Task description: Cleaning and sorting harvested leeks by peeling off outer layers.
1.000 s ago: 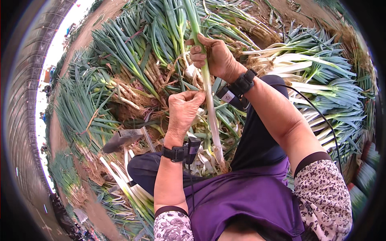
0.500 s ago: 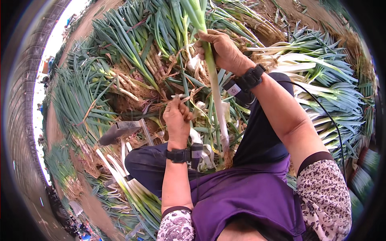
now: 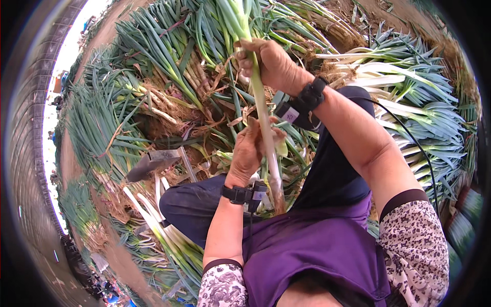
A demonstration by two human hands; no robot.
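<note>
Steady the leek (image 3: pixel 261 101), root end (image 3: pixel 279 204) down between the legs (image 3: pixel 327 166), with right grip (image 3: pixel 273 62) wrapped round it below the leaves (image 3: pixel 233 19). Use left grip (image 3: pixel 249 149) lightly, set partly behind the pale stalk (image 3: pixel 271 161) — cannot tell whether closed on it — to avoid bruising.

Brown ground (image 3: pixel 128 271) shows in bare strips here, and leeks cover much of the rest. A big heap (image 3: pixel 153 51) sprawls across the upper left, roots on; a smaller bunch (image 3: pixel 81 217) lies farther down that side. Over on the right rests a row of white-stemmed leeks (image 3: pixel 409 79) (leaves fanned neatly outward).
</note>
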